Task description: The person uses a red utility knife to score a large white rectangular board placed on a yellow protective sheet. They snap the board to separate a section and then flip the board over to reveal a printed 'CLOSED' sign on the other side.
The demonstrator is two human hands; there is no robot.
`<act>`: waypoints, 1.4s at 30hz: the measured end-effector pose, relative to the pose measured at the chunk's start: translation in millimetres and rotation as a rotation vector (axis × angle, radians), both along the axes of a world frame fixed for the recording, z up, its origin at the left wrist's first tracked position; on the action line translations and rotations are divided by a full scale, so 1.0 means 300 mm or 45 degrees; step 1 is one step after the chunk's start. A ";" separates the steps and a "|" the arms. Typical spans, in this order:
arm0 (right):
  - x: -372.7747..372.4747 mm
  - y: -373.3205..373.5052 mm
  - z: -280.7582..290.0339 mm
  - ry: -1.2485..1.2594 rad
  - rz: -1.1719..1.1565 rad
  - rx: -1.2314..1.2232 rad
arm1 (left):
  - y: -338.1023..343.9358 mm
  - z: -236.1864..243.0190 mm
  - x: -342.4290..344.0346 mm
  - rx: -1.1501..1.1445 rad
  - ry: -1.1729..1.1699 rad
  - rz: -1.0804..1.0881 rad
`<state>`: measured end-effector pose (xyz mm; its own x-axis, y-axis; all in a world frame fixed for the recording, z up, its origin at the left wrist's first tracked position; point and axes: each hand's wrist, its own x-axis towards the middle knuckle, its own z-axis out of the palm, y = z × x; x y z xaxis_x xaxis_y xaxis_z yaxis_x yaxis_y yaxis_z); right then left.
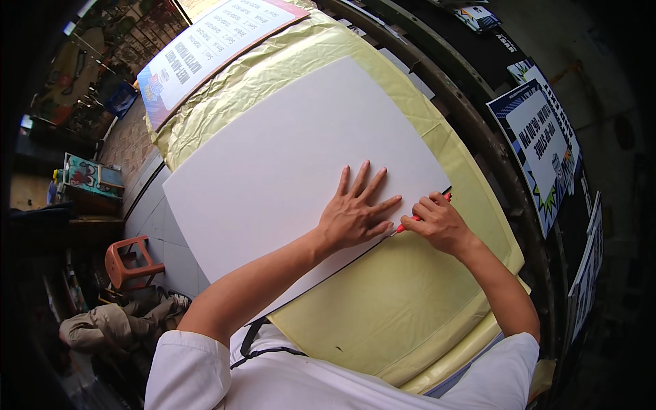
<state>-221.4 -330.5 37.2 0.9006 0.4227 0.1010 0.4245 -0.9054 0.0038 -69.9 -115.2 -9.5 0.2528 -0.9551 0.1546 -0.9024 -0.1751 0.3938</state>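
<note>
A large white board [287, 143] lies on a table covered in pale yellow sheeting [369, 301]. My left hand [359, 205] presses flat on the board near its right edge, fingers spread. Just right of it, my right hand [434, 222] is closed on a red cutter [410, 222], whose metal tip sits at the dark lower-right edge of the board, over the yellow sheeting.
A printed sign [215, 48] lies at the table's far left end. More signs [529, 147] stand along the dark rail on the right. A red plastic stool [123, 263], a person's trousered legs [109, 324] and a painted cabinet [92, 174] are off to the left.
</note>
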 end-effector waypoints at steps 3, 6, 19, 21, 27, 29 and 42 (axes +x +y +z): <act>-0.004 -0.023 -0.003 0.012 -0.024 0.004 | 0.000 0.004 0.000 0.010 -0.006 0.000; -0.003 -0.040 -0.001 0.017 -0.039 0.004 | 0.001 0.013 -0.001 0.025 -0.013 0.003; 0.001 -0.111 0.014 0.067 -0.056 -0.024 | -0.003 0.006 -0.001 0.038 -0.043 -0.004; 0.002 -0.121 0.012 0.073 -0.058 -0.024 | -0.002 0.008 0.000 0.045 -0.047 -0.003; 0.003 -0.157 0.016 0.087 -0.078 -0.044 | -0.003 0.004 0.001 0.038 -0.022 -0.009; 0.005 -0.171 0.018 0.096 -0.085 -0.056 | -0.002 0.003 0.001 0.041 -0.031 -0.007; 0.008 -0.238 0.024 0.095 -0.097 -0.079 | -0.004 0.007 0.003 0.064 -0.018 -0.012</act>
